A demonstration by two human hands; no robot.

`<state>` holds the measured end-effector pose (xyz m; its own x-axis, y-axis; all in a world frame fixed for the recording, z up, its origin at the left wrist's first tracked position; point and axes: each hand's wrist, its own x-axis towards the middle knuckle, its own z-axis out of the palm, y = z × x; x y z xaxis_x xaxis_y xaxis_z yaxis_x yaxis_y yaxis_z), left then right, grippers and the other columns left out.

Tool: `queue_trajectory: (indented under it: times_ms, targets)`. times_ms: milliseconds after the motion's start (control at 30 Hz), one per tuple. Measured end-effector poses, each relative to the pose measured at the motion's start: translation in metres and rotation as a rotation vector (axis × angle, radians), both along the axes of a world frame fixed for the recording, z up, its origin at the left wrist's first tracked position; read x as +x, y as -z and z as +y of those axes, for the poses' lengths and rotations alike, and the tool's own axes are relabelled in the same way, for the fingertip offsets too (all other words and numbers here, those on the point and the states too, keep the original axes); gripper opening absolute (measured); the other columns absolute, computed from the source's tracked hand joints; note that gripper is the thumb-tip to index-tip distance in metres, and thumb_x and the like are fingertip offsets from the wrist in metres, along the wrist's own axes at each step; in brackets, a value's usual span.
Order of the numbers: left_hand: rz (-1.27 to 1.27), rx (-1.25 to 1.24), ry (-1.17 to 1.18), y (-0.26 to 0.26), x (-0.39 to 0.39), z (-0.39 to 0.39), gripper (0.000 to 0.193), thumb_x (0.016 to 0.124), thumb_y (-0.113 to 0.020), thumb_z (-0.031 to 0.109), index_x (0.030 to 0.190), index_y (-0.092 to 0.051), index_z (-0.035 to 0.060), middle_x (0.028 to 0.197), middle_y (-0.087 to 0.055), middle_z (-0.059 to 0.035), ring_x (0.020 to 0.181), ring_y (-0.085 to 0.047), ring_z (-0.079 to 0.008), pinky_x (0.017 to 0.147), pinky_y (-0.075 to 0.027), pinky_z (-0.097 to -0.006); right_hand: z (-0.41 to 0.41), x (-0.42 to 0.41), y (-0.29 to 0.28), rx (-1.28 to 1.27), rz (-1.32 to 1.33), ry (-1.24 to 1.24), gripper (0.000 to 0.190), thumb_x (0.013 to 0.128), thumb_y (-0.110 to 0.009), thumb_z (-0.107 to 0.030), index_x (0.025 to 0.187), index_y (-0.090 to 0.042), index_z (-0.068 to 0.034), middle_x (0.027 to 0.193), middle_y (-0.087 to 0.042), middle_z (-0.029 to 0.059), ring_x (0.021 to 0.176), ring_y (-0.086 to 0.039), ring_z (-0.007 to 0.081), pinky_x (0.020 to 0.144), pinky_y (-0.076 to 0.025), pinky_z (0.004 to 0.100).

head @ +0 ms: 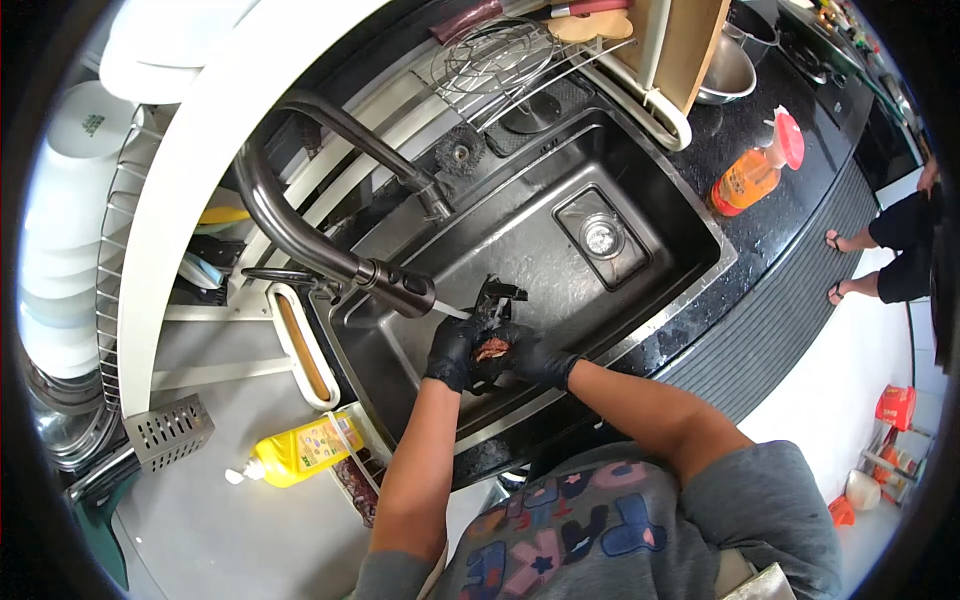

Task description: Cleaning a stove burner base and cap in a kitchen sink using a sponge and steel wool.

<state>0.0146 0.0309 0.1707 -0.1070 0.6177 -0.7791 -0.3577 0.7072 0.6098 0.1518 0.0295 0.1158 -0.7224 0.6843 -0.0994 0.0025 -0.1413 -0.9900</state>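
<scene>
My left hand (451,351) and my right hand (536,358), both in black gloves, are together over the near left part of a stainless steel sink (517,259). Between them they grip a wet, dark object (493,298), whose angular upper end sticks out past the fingers. A reddish-brown, rough-looking patch (492,349) shows between the gloves; whether it belongs to the dark object cannot be told. Water (451,309) runs from the pull-down faucet head (405,291) onto the object and the left glove. The fingers hide much of what is held.
The sink drain (601,237) lies at far right. An orange spray bottle (750,176) stands on the black counter. A yellow detergent bottle (304,450) lies to the left. Behind the sink are a wire rack (517,82) and a scouring pad (460,152). Another person's legs (874,251) show at right.
</scene>
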Motion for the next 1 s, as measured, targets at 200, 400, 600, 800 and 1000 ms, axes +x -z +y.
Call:
queue_trajectory:
  times_ms: [200,400,600,800,1000]
  targets:
    - [0.104,0.356,0.159,0.044,-0.034,-0.018,0.008,0.077,-0.054,0.005,0.083,-0.055,0.0011,0.072,-0.058,-0.0053,0.066,-0.057,-0.0134,0.055,-0.044,-0.0249,0.023,0.007,-0.045,0.129,-0.003,0.324,0.028,0.074,-0.06,-0.016,0.101,-0.058,-0.008,0.097,-0.059,0.0135,0.092,-0.056,0.0271,0.081,-0.043,0.0346]
    - [0.566,0.319,0.252,0.032,-0.009,-0.033,0.012,0.077,-0.056,0.006,0.089,-0.055,0.0038,0.077,-0.057,-0.0024,0.064,-0.053,-0.0107,0.054,-0.042,-0.0255,0.054,-0.018,-0.043,0.991,-0.46,0.127,0.031,0.069,-0.06,-0.022,0.099,-0.06,-0.011,0.094,-0.057,0.0131,0.089,-0.056,0.0275,0.076,-0.043,0.0392]
    - [0.59,0.301,0.068,0.01,0.008,-0.034,0.023,0.084,-0.057,0.023,0.087,-0.055,0.001,0.071,-0.055,-0.0049,0.061,-0.053,-0.0109,0.056,-0.044,-0.0261,0.09,-0.008,-0.065,-0.387,-0.463,0.139,0.026,0.08,-0.052,-0.017,0.105,-0.059,-0.012,0.099,-0.059,0.0137,0.083,-0.06,0.0229,0.071,-0.047,0.033]
    - [0.573,0.349,-0.002,0.019,0.014,-0.034,0.011,0.082,-0.056,0.014,0.081,-0.052,0.0037,0.069,-0.054,-0.0034,0.062,-0.051,-0.0091,0.055,-0.043,-0.0263,0.039,-0.013,-0.017,0.061,-0.25,0.529,0.034,0.079,-0.055,-0.011,0.112,-0.053,-0.007,0.102,-0.057,0.0148,0.095,-0.055,0.0267,0.082,-0.043,0.0355]
    - [0.774,0.616,0.195,0.009,0.008,-0.037,0.004,0.083,-0.054,0.008,0.082,-0.05,0.0067,0.07,-0.051,0.0007,0.064,-0.05,-0.0074,0.055,-0.043,-0.0233,0.018,-0.012,-0.033,0.678,-0.207,0.525,0.029,0.071,-0.056,-0.004,0.099,-0.061,-0.007,0.1,-0.056,0.0142,0.099,-0.052,0.0315,0.084,-0.041,0.0391]
